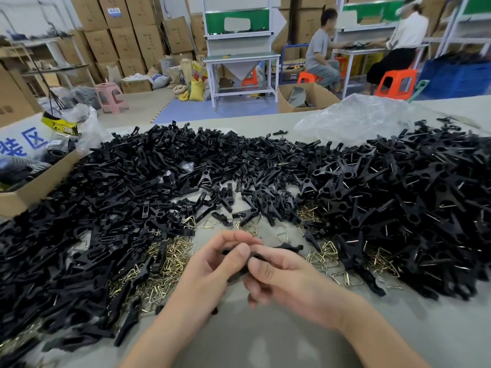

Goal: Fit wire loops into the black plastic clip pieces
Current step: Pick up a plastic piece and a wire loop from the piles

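Clip piece (pixel 289 247) spans both grips, pinched by left hand (pixel 212 264) and right hand (pixel 287 280).

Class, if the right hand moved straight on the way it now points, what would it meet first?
The right hand points left, so probably the left hand first; both pinch one black clip.

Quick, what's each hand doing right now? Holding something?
Left hand: closed, pinching a black clip.
Right hand: closed, holding the same black clip.
Whether a wire loop is in there too cannot be told.
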Motion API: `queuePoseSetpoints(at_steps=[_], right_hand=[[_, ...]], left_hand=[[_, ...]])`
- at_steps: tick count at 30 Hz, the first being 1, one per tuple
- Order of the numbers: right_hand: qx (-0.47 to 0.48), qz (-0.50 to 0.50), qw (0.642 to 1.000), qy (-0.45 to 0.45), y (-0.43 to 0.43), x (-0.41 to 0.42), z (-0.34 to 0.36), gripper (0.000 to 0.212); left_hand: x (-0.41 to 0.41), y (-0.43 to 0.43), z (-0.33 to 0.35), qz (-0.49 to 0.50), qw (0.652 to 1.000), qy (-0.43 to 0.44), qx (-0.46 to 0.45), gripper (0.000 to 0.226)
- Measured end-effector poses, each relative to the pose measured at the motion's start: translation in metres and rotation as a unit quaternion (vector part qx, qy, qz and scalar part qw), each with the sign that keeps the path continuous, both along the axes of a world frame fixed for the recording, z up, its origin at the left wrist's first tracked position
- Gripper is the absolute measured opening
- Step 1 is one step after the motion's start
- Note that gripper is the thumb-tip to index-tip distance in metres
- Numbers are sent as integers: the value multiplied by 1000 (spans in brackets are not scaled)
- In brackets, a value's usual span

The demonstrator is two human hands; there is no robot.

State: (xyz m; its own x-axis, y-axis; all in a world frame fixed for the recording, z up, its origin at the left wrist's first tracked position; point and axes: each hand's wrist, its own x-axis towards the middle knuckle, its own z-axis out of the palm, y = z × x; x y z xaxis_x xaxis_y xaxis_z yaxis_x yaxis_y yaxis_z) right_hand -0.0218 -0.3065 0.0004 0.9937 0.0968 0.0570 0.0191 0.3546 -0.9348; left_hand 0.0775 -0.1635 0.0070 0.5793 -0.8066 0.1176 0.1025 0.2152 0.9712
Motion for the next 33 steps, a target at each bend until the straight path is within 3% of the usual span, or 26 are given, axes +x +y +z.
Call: queuePoseSetpoints(at_steps=[4, 6, 9, 11, 12, 15, 17, 20, 22, 24, 27, 33], right_hand=[[-50, -89, 995, 10, -7, 1, -1, 36], [9, -180, 984, 2, -21, 5, 13, 37], [234, -294, 924, -64, -58, 7, 46, 60], [277, -316, 902, -94, -71, 9, 62, 67], [259, -324, 906, -86, -73, 11, 63, 60], [85, -372, 924, -14, -60, 21, 49, 30], [-157, -416, 895, 17, -50, 29, 32, 35], [-506, -431, 746, 28, -43, 41, 10, 44], [-649, -389, 649, 80, -43, 50, 1, 51], [-712, -343, 598, 133, -44, 57, -1, 51], [-731, -347, 572, 134, -46, 60, -1, 42], [-711, -380, 585, 83, -39, 47, -5, 23]], left_hand=[[1, 2, -1, 68, 993, -99, 10, 29], [-1, 5, -2, 116, 971, -202, 45, 36], [0, 11, -6, 164, 900, -380, 133, 34], [2, 11, -12, 150, 853, -464, 186, 28], [2, 11, -15, 138, 829, -499, 210, 27], [5, 7, -25, 132, 775, -556, 271, 41], [11, 7, -27, 167, 748, -572, 291, 37], [20, 8, -24, 234, 710, -582, 320, 30], [27, 10, -23, 284, 674, -588, 344, 30], [35, 15, -24, 336, 635, -573, 395, 35], [46, 22, -24, 378, 601, -525, 469, 42], [49, 22, -27, 352, 618, -542, 448, 23]])
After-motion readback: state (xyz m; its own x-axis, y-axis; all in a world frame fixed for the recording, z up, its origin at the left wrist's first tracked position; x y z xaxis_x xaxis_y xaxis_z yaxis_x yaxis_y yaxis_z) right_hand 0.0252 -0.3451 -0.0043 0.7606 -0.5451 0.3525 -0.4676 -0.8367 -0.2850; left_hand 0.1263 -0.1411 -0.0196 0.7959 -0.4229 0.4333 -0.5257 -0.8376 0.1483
